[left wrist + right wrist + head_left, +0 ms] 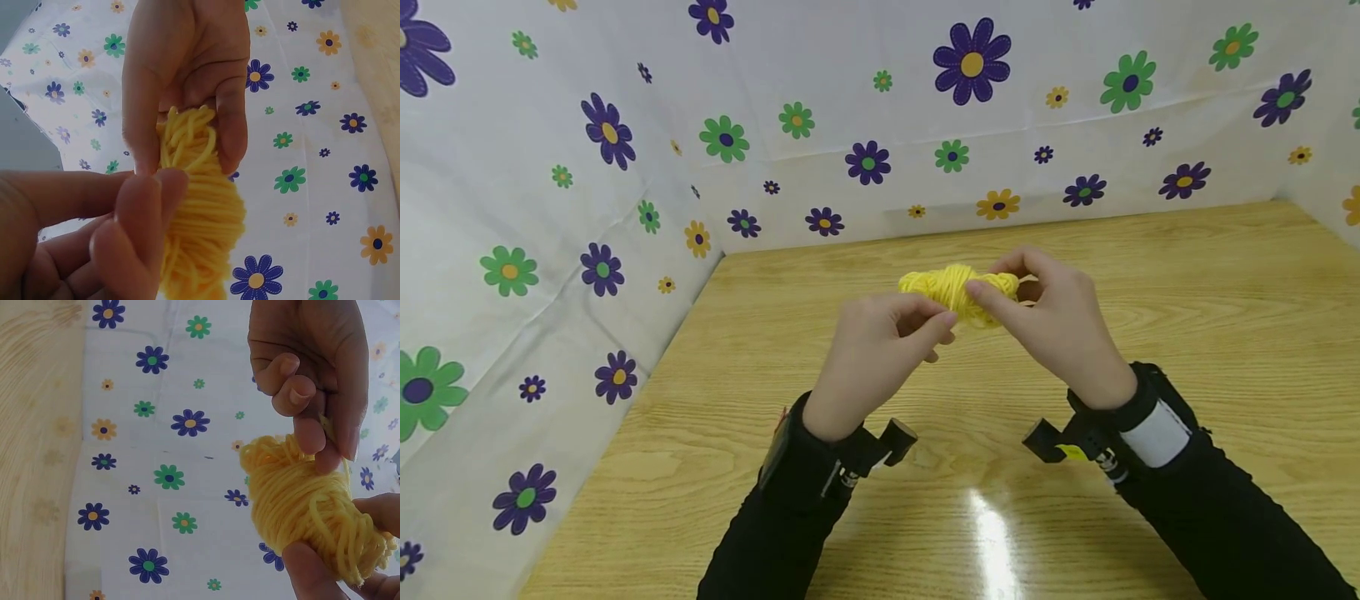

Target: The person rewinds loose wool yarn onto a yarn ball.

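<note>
A small bundle of yellow yarn [951,287], wound round its middle with looped ends, is held up above the table. My right hand [1060,317] grips its right end between thumb and fingers. At the bundle's near side, my left hand [883,346] pinches a yarn strand with thumb and fingertips. The right wrist view shows that strand between the left hand's fingers [309,434], close to the wound yarn [300,506]. Seen from the left wrist, the yarn [203,212] hangs behind the left fingertips, its upper end in the right hand [194,69].
Below the hands lies a wooden table [700,467] with a bright light reflection near its front. A white cloth [820,75] printed with purple, green and orange flowers stands along the back and left. Both wrists wear black straps with small cameras.
</note>
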`<state>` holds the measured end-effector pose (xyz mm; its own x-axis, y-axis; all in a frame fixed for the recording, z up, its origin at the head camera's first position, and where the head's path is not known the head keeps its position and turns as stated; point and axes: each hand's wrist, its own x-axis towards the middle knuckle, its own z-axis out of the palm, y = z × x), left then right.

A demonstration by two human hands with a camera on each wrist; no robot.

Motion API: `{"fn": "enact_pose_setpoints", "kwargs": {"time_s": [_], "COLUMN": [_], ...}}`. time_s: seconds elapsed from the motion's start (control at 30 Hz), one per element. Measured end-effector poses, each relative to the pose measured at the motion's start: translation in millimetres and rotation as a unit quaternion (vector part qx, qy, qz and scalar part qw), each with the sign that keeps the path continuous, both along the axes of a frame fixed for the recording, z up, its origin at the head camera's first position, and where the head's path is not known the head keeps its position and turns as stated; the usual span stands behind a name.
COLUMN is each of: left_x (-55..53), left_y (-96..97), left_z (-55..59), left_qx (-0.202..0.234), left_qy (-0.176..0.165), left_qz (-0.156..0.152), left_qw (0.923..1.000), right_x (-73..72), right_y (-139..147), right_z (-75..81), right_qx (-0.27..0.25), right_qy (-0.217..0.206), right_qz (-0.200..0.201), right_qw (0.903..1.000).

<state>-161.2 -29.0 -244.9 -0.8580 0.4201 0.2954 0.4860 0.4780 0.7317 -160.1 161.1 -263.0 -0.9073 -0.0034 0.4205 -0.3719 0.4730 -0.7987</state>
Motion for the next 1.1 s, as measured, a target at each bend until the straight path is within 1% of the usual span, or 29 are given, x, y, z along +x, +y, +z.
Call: {"fn": "enact_pose_setpoints", "kwargs": {"time_s": [0.13,0.2,0.4,0.53,0.67,0.83,0.93,1.1], "left_x": [-0.8,-1.0,-3.1,-5.0,-7.2,-14.2,-18.4,-24.4], "left_y": [1.2,1.4,1.3,1.9,2.1,0.3,-0.7,-1.7], "left_z": [0.2,0.7,-0.3,-1.5,-1.1,-3.9,-5.3,-6.7], "left_qx": [0.002,0.000,0.008,0.025,0.041,0.053,0.073,0.121], "left_qy": [-0.030,-0.038,-0.061,-0.072,-0.077,-0.085,-0.100,-0.135], "left_qz": [-0.012,-0.015,-0.011,0.001,0.009,0.011,0.008,0.000], "left_qw": [0.9995,0.9992,0.9981,0.9970,0.9962,0.9949,0.9923,0.9835], "right_x": [0.1,0.5,2.0,2.0,1.7,1.7,1.0,1.1], "right_y": [1.2,1.7,2.1,1.4,0.9,1.3,2.5,4.4], "right_z": [1.0,1.8,4.5,4.4,3.7,3.9,3.6,4.0], "right_qx": [-0.013,-0.025,-0.057,-0.078,-0.092,-0.104,-0.117,-0.143], "right_qy": [0.001,-0.003,-0.018,-0.019,-0.019,-0.026,-0.036,-0.057], "right_qz": [-0.005,-0.006,-0.005,0.010,0.025,0.045,0.062,0.087], "right_qw": [0.9999,0.9997,0.9982,0.9967,0.9952,0.9932,0.9905,0.9843]}}
